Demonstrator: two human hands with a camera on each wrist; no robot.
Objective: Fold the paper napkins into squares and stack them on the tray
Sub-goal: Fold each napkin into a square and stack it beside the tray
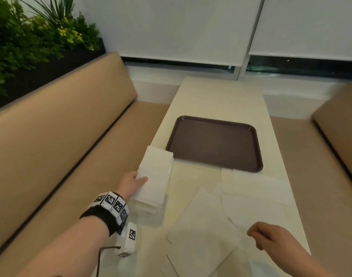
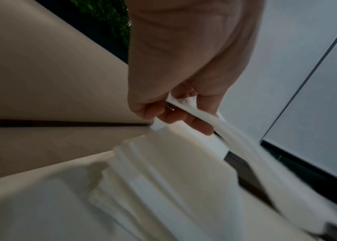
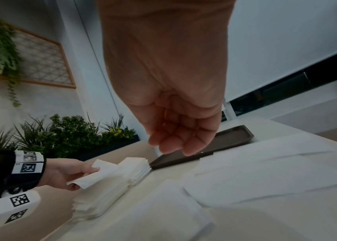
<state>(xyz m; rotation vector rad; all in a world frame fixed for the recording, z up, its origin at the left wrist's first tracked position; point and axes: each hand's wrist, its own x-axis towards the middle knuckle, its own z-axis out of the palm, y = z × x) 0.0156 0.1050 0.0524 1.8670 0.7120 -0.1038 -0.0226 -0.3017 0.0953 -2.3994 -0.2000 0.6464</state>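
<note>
A brown tray (image 1: 214,143) (image 3: 231,137) sits bare on the cream table. A stack of white folded napkins (image 1: 155,176) (image 3: 110,190) lies at the table's left edge, just before the tray. My left hand (image 1: 134,181) (image 2: 176,112) (image 3: 75,171) pinches the top napkin (image 2: 225,132) (image 3: 93,176) of that stack and lifts its near edge. Several unfolded napkins (image 1: 203,222) (image 3: 266,171) lie spread flat on the near table. My right hand (image 1: 271,236) (image 3: 176,143) hovers over them with loosely curled fingers, holding nothing.
Tan bench seats run along both sides of the table (image 1: 221,96); the left bench (image 1: 61,136) backs onto a planter with green plants (image 1: 31,37). White window blinds (image 1: 191,27) close the far end. Bare tabletop lies beyond the tray.
</note>
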